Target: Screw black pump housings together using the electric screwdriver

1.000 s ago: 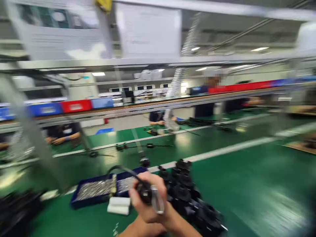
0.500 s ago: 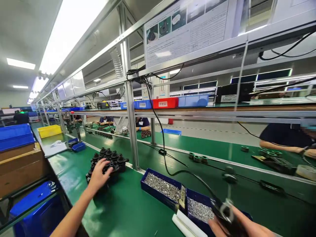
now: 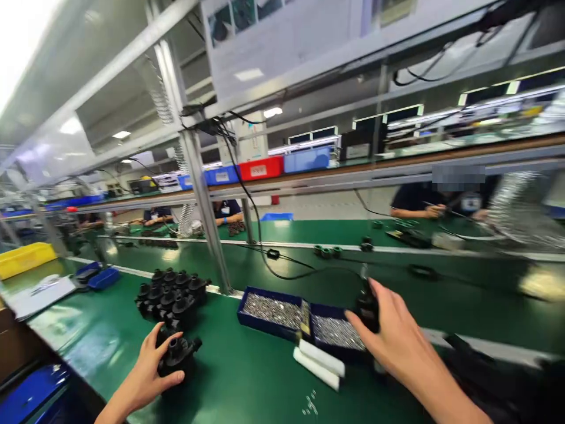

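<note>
My left hand (image 3: 148, 371) is wrapped round the side of a black plastic pump housing (image 3: 179, 356), thumb in front, just nearer than a cluster of similar black housings (image 3: 170, 294). My right hand (image 3: 392, 333) grips a black corded electric screwdriver (image 3: 367, 306), held upright beside the screw trays; its lower end is hidden. Small silver screws fill a left blue tray (image 3: 245, 321) and a right blue tray (image 3: 315, 307). Two white rods (image 3: 318, 365) lie in front of the trays.
Loose screws (image 3: 310, 403) lie on the green bench (image 3: 247, 383) near its front. A metal post (image 3: 200, 206) rises behind the trays, and a black cable (image 3: 260, 229) hangs there. Across the bench sits a co-worker (image 3: 415, 203). Red bin (image 3: 261, 168) and blue bins stand on the shelf.
My left hand has come away from the cluster toward me with one pump housing. My right hand's screwdriver now stands more upright. The view has turned right.
</note>
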### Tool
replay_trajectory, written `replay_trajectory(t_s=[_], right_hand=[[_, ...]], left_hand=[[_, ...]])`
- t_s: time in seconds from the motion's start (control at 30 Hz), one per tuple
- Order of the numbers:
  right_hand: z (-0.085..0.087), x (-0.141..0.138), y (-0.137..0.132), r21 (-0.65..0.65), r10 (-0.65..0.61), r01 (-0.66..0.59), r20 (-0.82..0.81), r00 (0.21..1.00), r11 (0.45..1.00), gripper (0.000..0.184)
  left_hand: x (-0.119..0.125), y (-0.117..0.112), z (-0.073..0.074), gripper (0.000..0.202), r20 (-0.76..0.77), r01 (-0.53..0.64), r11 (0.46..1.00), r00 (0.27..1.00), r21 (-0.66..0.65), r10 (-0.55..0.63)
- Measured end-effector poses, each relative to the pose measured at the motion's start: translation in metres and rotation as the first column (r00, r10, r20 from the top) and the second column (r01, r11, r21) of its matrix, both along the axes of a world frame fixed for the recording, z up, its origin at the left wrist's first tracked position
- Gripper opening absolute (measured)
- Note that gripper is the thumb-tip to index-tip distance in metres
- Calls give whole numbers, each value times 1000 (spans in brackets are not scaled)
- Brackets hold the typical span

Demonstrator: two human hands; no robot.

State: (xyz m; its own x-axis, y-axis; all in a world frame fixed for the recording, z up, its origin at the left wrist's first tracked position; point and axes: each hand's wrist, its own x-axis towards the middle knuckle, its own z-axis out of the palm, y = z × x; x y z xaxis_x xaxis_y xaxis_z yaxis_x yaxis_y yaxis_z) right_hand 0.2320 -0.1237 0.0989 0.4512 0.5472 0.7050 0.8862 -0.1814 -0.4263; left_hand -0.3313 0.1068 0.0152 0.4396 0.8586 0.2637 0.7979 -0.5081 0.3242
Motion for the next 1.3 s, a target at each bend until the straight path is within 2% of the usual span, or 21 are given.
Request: replay_trajectory(t_s=[0.07, 0.1, 0.13, 0.17, 0.2, 0.23, 0.3, 0.33, 0.37, 0.43, 0.5, 0.57, 0.6, 0.67, 0.73, 0.8, 0.87, 0.93, 1.1, 1.2, 1.3], right_hand=[[12, -32, -6, 83, -18, 10, 90, 996, 997, 60], [14, -48, -7, 110, 25, -40, 133, 991, 993, 51], [13, -63, -7, 82, 121, -135, 164, 979, 987, 40], [8, -78, -6, -2, 250, -253, 166, 954, 967, 30], [1, -91, -5, -141, 388, -371, 123, 914, 918, 24], [-8, -104, -4, -288, 486, -456, 39, 873, 842, 19], [-26, -127, -1, -502, 543, -534, -144, 827, 680, 20], [-33, -136, 1, -550, 525, -549, -221, 822, 629, 27], [-39, -145, 3, -565, 499, -566, -288, 817, 600, 37], [-46, -159, 6, -526, 461, -612, -403, 791, 591, 61], [-49, -171, 8, -470, 431, -642, -484, 762, 606, 80], [-50, -177, 11, -452, 385, -626, -517, 765, 636, 86], [-50, -178, 12, -453, 363, -611, -521, 773, 649, 87], [-50, -175, 15, -454, 363, -620, -532, 765, 640, 89], [-49, -167, 18, -461, 381, -636, -531, 757, 620, 86], [-50, -158, 21, -530, 353, -577, -468, 810, 621, 70], [-54, -153, 25, -627, 270, -451, -367, 890, 635, 47], [-60, -152, 28, -691, 193, -360, -310, 931, 627, 34], [-72, -149, 25, -722, 85, -299, -318, 944, 623, 47], [-74, -142, 19, -729, 50, -279, -320, 946, 626, 43], [-73, -138, 17, -730, 29, -262, -315, 949, 632, 37]], left_hand=[[24, -13, -7, 78, -35, 42, 999, 999, 32, -41], [39, -19, -9, 77, -49, 73, 997, 996, 38, -71], [56, -26, -10, 77, -62, 100, 994, 993, 37, -98], [74, -33, -10, 79, -77, 121, 992, 990, 28, -119], [93, -41, -8, 81, -96, 137, 990, 986, 10, -136], [112, -49, -4, 84, -114, 142, 990, 983, -8, -142], [144, -60, 11, 91, -152, 168, 983, 972, -71, -177], [157, -61, 22, 96, -166, 185, 975, 965, -123, -204], [168, -58, 35, 101, -176, 212, 960, 954, -182, -244], [183, -38, 63, 98, -155, 284, 918, 930, -278, -335], [199, -2, 87, 76, -72, 411, 870, 893, -272, -445], [222, 38, 99, 52, 3, 532, 813, 837, -235, -547], [236, 57, 100, 43, 5, 549, 804, 826, -228, -563], [267, 85, 89, 33, -4, 580, 780, 802, -235, -598], [293, 101, 69, 30, -21, 618, 737, 762, -274, -647], [309, 109, 49, 35, -29, 659, 675, 708, -331, -706], [315, 113, 33, 46, -23, 686, 631, 670, -361, -742], [315, 118, 22, 53, -17, 695, 622, 662, -362, -749], [317, 130, 12, 31, -23, 683, 609, 658, -404, -753], [321, 130, 9, 16, -15, 685, 583, 643, -436, -766], [322, 127, 8, 9, 12, 696, 567, 636, -440, -772]])
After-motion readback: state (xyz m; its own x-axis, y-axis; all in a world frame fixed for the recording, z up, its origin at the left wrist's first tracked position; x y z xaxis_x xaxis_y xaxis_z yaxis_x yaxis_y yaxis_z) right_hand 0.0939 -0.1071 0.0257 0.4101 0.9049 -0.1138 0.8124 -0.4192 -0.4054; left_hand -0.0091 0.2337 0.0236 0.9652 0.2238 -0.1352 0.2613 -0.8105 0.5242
